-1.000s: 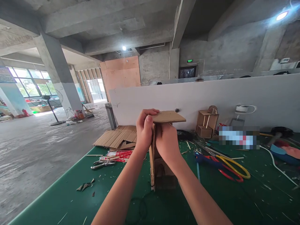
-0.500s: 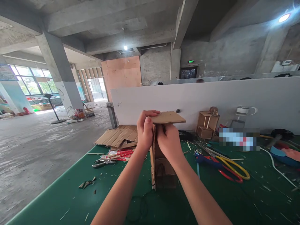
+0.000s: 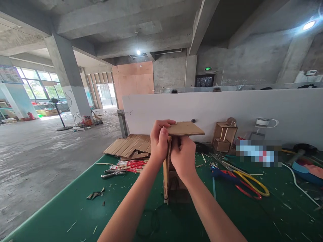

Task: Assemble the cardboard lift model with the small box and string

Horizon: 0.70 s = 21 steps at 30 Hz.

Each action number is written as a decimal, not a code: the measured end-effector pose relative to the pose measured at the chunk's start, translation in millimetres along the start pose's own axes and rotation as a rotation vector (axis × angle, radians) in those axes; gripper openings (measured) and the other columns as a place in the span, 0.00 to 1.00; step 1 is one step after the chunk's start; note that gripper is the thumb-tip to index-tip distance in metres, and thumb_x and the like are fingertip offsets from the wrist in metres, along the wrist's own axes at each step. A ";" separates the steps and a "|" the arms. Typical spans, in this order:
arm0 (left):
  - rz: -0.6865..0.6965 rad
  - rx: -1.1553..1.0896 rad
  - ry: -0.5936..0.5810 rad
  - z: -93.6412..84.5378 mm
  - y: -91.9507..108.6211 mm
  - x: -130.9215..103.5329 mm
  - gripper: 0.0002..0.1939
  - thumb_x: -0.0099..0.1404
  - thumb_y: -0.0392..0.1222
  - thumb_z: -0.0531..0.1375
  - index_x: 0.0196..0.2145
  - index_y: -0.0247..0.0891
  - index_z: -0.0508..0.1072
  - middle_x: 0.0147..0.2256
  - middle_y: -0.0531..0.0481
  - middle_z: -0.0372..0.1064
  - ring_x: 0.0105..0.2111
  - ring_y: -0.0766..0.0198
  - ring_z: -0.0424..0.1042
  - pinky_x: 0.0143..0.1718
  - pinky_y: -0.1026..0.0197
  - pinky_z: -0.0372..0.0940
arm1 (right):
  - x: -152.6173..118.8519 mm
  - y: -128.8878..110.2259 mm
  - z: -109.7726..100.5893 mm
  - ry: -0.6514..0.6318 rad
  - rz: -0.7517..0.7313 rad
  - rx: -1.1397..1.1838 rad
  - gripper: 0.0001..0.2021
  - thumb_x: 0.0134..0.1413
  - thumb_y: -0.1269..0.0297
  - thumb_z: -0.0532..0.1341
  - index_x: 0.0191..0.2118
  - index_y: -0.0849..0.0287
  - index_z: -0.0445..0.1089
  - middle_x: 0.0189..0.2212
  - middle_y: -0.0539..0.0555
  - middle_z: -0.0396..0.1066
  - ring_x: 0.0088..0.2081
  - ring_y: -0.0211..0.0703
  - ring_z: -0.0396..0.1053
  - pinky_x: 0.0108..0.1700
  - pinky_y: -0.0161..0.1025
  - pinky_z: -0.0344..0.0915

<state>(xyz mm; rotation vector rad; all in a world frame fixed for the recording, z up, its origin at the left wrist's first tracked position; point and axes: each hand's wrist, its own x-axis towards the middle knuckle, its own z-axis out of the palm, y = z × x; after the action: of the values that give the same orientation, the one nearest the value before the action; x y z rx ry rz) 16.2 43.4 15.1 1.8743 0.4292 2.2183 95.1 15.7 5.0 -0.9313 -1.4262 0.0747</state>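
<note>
A cardboard structure (image 3: pixel 166 178) stands upright on the green table in front of me, with a flat cardboard piece (image 3: pixel 188 128) lying level across its top. My left hand (image 3: pixel 159 143) is wrapped round the upper left corner, fingers over the flat piece and thumb at its near edge. Just beneath that piece, my right hand (image 3: pixel 184 156) is closed against the inner side of the upright wall; its fingertips are hidden, so what they grip cannot be seen. Low inside the structure, a small cardboard box part (image 3: pixel 178 179) shows between my forearms.
Corrugated cardboard sheets (image 3: pixel 126 144), pliers (image 3: pixel 112 173) and red-and-white packets (image 3: pixel 131 164) with sticks lie left. To the right are yellow-and-red-handled tools (image 3: pixel 252 185) and a white cable (image 3: pixel 294 178). Another cardboard model (image 3: pixel 224 136) stands by the white partition (image 3: pixel 176 106). Scraps dot the table (image 3: pixel 63 215).
The view has shifted slightly, so everything sits a little further right and lower. Both hands keep about the same hold on the cardboard.
</note>
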 end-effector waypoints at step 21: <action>-0.021 -0.068 -0.140 -3.3 -8.5 -2.7 0.25 0.60 0.66 0.53 0.39 0.41 0.62 0.45 0.43 0.68 0.48 0.56 0.67 0.50 0.51 0.60 | 14.7 -11.9 -28.4 -0.384 -0.080 -0.279 0.12 0.56 0.70 0.51 0.38 0.58 0.72 0.31 0.56 0.75 0.30 0.44 0.70 0.28 0.36 0.57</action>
<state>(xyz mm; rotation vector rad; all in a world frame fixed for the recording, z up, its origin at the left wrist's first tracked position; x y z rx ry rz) 13.2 50.2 9.2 1.9639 0.3424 2.0458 116.8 1.9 27.5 -1.1276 -1.8620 -0.0071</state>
